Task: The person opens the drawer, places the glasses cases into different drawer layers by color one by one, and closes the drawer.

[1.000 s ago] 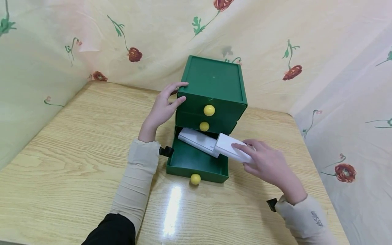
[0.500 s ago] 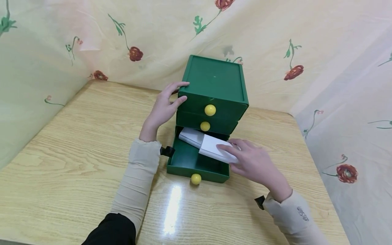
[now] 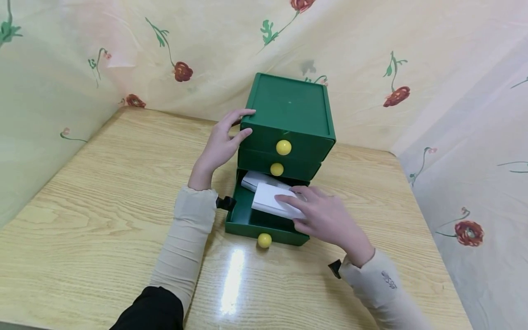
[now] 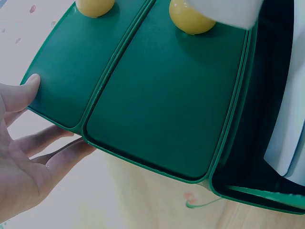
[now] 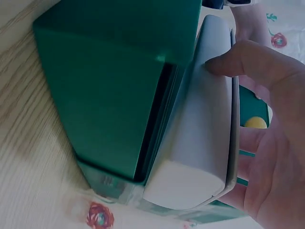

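A green drawer cabinet [image 3: 290, 103] with yellow ball knobs stands at the table's back. Its bottom drawer [image 3: 264, 231] is pulled out; the two above are closed. Across the drawer's back lies one white oblong case [image 3: 251, 180]. My right hand [image 3: 326, 215] holds a second white case [image 3: 268, 200] over the drawer, thumb on one face and fingers on the other. This case [image 5: 200, 124] partly covers the first one. At the cabinet's upper left corner, my left hand [image 3: 218, 144] rests with fingers extended, its thumb [image 4: 29, 89] against the top drawer front.
The wooden table [image 3: 103, 206] extends on both sides of the cabinet. Behind it hangs a pale flowered cloth [image 3: 231, 46]. The drawer's front knob [image 3: 264, 240] sticks out toward me, and the closed drawers overhang the drawer's back.
My right hand has moved left and slightly toward the drawer's front, bringing its case from the drawer's right side over the middle. My left hand stays at the cabinet's corner.
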The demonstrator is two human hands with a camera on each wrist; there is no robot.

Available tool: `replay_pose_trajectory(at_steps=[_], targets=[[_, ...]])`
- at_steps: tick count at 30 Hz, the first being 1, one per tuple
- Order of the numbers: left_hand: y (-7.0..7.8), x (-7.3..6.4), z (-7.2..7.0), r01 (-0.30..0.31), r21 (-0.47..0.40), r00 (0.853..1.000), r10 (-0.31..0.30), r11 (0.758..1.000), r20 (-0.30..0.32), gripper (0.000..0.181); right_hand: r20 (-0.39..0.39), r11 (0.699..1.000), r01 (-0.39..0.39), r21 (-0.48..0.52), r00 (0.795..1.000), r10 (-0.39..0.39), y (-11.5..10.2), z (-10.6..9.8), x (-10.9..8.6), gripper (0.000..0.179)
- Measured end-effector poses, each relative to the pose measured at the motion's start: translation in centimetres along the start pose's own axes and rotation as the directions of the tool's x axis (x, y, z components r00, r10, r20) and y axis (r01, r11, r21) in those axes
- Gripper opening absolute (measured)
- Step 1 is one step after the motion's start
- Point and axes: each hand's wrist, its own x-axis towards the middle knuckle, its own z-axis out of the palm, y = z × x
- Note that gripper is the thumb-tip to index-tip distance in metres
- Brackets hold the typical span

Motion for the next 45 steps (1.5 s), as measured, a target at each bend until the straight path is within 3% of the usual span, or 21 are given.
replay_pose_trajectory(at_steps=[13, 25, 33, 45], targets=[[-0.1, 0.0, 0.0, -0.001, -0.001, 1.0, 0.001, 1.0, -0.005, 0.041, 0.013, 0.998, 0.061, 0.007, 0.998, -0.061, -1.1, 0.9, 1.7, 0.057], [0.0, 0.0, 0.0, 0.008, -0.005, 1.0, -0.008, 1.0, -0.003, 0.041, 0.043, 0.998, 0.063, 0.018, 0.997, -0.064, -1.6, 2.0, 2.7, 0.055], [-0.2, 0.1, 0.0, -0.03, 0.004, 0.999, 0.031, 1.0, -0.018, 0.04, 0.08, 0.996, 0.038, 0.078, 0.996, -0.044, -1.2, 2.8, 2.9, 0.055], [0.1, 0.0, -0.1, 0.022, -0.016, 1.0, -0.022, 1.0, 0.003, 0.04, 0.126, 0.994, 0.02, 0.105, 0.992, -0.034, -0.8, 3.6, 3.3, 0.056]])
